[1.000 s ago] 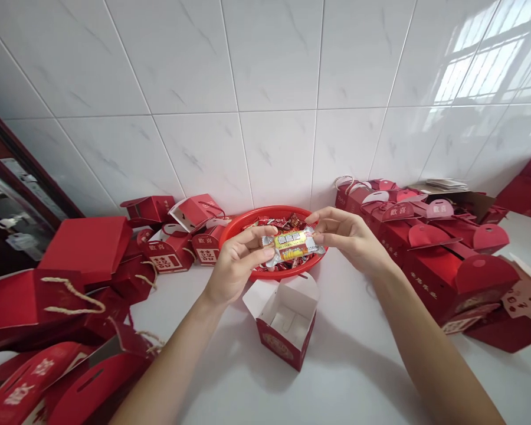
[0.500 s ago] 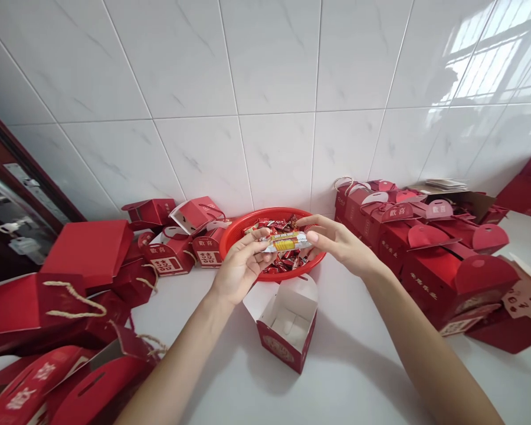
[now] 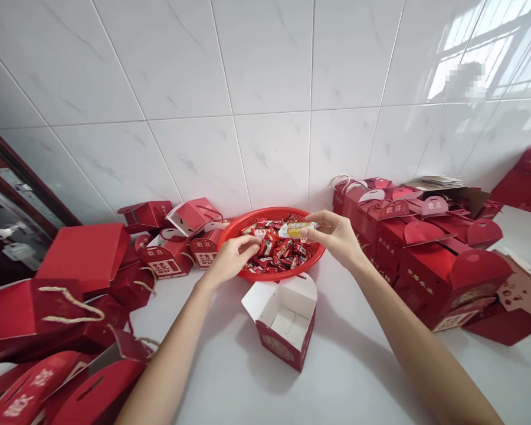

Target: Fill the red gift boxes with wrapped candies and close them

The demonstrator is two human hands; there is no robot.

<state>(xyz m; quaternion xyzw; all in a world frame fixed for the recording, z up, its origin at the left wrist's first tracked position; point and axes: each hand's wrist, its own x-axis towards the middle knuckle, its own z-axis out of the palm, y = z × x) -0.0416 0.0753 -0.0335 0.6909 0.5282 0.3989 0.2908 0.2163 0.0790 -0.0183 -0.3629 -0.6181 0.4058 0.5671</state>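
Observation:
My right hand (image 3: 338, 236) pinches a wrapped snack bar (image 3: 295, 229) in a white and yellow wrapper, holding it above the right half of a red plastic basket (image 3: 243, 273). Small red-wrapped candies (image 3: 285, 252) fill the basket. At its left rim is my left hand (image 3: 232, 258), thumb and forefinger a little apart over the candies, with no item visible between them. In front of the basket stands an open red gift box (image 3: 283, 345), its white flaps raised and its white inside bare.
Red gift boxes (image 3: 86, 254) crowd the left side, several with rope handles. More red boxes (image 3: 442, 268) stand in rows on the right. A white tiled wall (image 3: 274, 153) rises behind the basket. The white tabletop (image 3: 349, 378) shows around the open box.
My left hand has let go of the snack bar and moved left and down toward the candies. The right hand now holds the bar alone, slightly farther right and higher.

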